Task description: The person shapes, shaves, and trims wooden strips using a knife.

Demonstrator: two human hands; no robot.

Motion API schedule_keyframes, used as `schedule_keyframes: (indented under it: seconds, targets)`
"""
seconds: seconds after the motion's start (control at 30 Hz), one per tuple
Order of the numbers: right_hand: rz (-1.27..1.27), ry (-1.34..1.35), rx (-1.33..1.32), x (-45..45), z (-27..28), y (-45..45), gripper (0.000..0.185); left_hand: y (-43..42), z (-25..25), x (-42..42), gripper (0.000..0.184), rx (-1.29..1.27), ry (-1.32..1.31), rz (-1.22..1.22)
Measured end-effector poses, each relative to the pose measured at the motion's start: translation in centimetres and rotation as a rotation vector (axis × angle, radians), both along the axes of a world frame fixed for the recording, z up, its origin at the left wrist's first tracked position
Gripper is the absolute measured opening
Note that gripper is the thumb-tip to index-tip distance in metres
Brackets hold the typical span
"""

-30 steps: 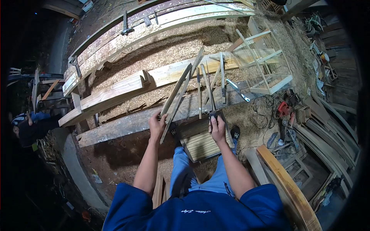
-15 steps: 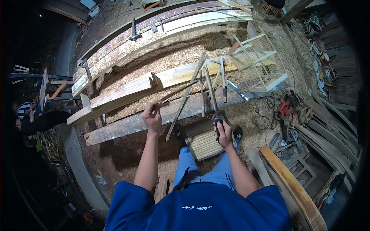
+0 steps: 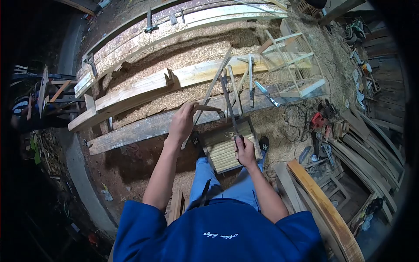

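Note:
My left hand (image 3: 181, 123) is closed around one end of a thin wooden strip (image 3: 207, 108), which points to the right above the near plank. My right hand (image 3: 245, 153) grips the dark handle of a long-bladed knife (image 3: 229, 101). Its narrow blade points away from me, and the strip's far end is close to it; I cannot tell whether they touch. Between my legs is a shallow wooden tray (image 3: 207, 153) with a row of pale slats (image 3: 224, 156). Beyond the knife, several sticks and tools lie across the planks, among them a shiny metal tool (image 3: 267, 94).
A cage-like frame of thin sticks (image 3: 284, 70) stands at the right end of the low bench (image 3: 131, 132). A hammer (image 3: 150, 27) rests on the far bench. Red power tools (image 3: 321, 122) and cables lie right, near curved boards (image 3: 362, 163). Another person (image 3: 30, 115) is far left.
My left hand has moved right and up with the strip, whose far end has swung down toward me. My right hand and the knife have shifted slightly left; the camera view has also shifted.

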State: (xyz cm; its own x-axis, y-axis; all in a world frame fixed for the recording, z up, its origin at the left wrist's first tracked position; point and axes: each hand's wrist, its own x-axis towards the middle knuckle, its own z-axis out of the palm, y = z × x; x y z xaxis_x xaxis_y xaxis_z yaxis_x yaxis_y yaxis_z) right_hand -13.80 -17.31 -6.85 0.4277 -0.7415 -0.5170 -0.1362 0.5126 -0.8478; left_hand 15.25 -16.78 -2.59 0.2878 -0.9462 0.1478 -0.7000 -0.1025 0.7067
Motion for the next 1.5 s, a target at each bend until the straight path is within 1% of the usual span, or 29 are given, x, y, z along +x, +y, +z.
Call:
schedule_keyframes:
  seconds: [0.03,0.07,0.13,0.2,0.23,0.27,0.3,0.33,0.4,0.5,0.63,0.93,1.03,1.1,1.37,1.5]
  targets:
    - [0.011,-0.017,-0.014,0.3,0.0,0.1,0.046,-0.3,-0.1,0.0,0.031,-0.009,-0.026,-0.029]
    - [0.022,-0.035,-0.029,0.6,0.0,0.2,0.049,-0.4,-0.1,-0.2,0.031,-0.001,-0.023,-0.025]
    - [0.035,-0.056,-0.049,1.2,1.0,0.2,0.047,-0.7,0.1,-0.7,0.029,0.034,0.072,0.034]
    - [0.093,-0.087,-0.125,1.8,2.4,0.0,0.046,-0.8,-0.8,-0.4,0.028,0.084,0.078,0.043]
    - [0.109,-0.024,-0.219,2.1,2.4,0.1,0.041,-0.8,-1.0,-0.5,0.026,0.012,0.079,0.022]
    - [0.108,-0.021,-0.216,2.4,2.7,0.1,0.041,-0.8,-1.1,-0.6,0.026,-0.063,0.08,0.001]
    - [0.126,0.043,-0.334,2.8,3.3,0.0,0.04,-0.8,-1.0,-0.9,0.02,-0.084,0.153,0.036]
    - [0.142,0.107,-0.454,3.4,4.4,-0.3,0.039,-0.7,-0.8,-1.0,0.02,-0.084,0.156,0.031]
    - [0.128,0.145,-0.435,4.2,6.8,-0.6,0.038,-0.5,-0.5,-1.0,0.019,-0.082,0.128,0.013]
    - [0.194,0.182,-0.493,4.7,8.8,-1.0,0.035,-0.1,-0.7,-1.0,0.019,-0.056,0.087,0.013]
    - [0.192,0.185,-0.491,5.0,9.3,-0.8,0.035,-0.5,-0.2,-0.8,0.021,-0.054,0.124,-0.005]
    - [0.191,0.211,-0.48,4.7,8.8,-1.1,0.036,-0.7,0.2,-1.1,0.025,-0.032,0.06,-0.066]
    - [0.195,0.213,-0.477,4.7,8.8,-1.2,0.036,-0.9,-0.1,-0.9,0.026,-0.081,0.06,-0.069]
    - [0.187,0.205,-0.471,4.8,8.9,-1.3,0.036,-1.0,-0.2,-0.8,0.024,-0.098,0.007,-0.084]
    - [0.194,0.206,-0.458,4.9,8.9,-1.5,0.037,-1.5,0.6,-0.8,0.025,-0.073,0.037,-0.095]
    - [0.194,0.266,-0.491,4.9,9.2,-1.2,0.038,-1.6,0.8,-1.1,0.027,-0.072,0.041,-0.102]
